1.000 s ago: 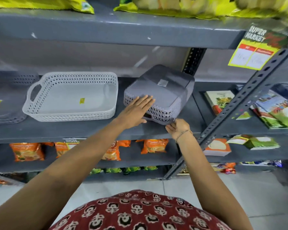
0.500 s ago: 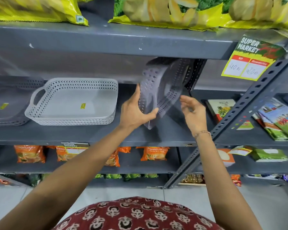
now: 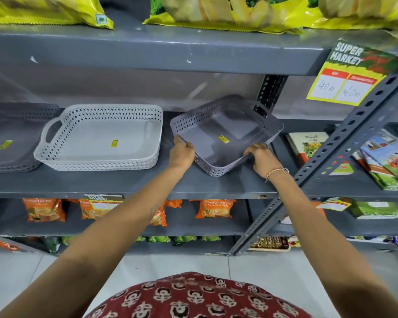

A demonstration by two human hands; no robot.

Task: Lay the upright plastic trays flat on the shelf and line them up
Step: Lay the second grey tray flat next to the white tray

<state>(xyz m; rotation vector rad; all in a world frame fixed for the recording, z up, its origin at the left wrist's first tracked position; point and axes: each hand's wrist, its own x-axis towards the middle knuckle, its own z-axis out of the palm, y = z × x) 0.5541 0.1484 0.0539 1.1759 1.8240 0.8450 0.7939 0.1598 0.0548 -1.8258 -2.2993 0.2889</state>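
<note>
A dark grey perforated plastic tray [image 3: 218, 125] lies open side up on the grey shelf [image 3: 124, 182], turned at an angle to the shelf edge. My left hand [image 3: 183, 152] grips its near left rim. My right hand [image 3: 260, 154] grips its near right rim. To its left a white perforated tray [image 3: 97, 138] with a handle lies flat, square to the shelf. Further left, at the frame's edge, another dark grey tray [image 3: 12, 138] lies flat too. Each tray carries a small yellow sticker inside.
A slanted perforated steel post [image 3: 345, 143] crosses just right of my right wrist. Books [image 3: 308, 145] lie on the neighbouring shelf to the right. Yellow snack bags [image 3: 228, 12] fill the shelf above, orange packets [image 3: 214, 208] the shelf below. A price card [image 3: 352, 74] hangs overhead.
The dark grey tray went from bottom up on the shelf, through standing on edge in my hands, to lying open side up. Both hands now hold its near rim.
</note>
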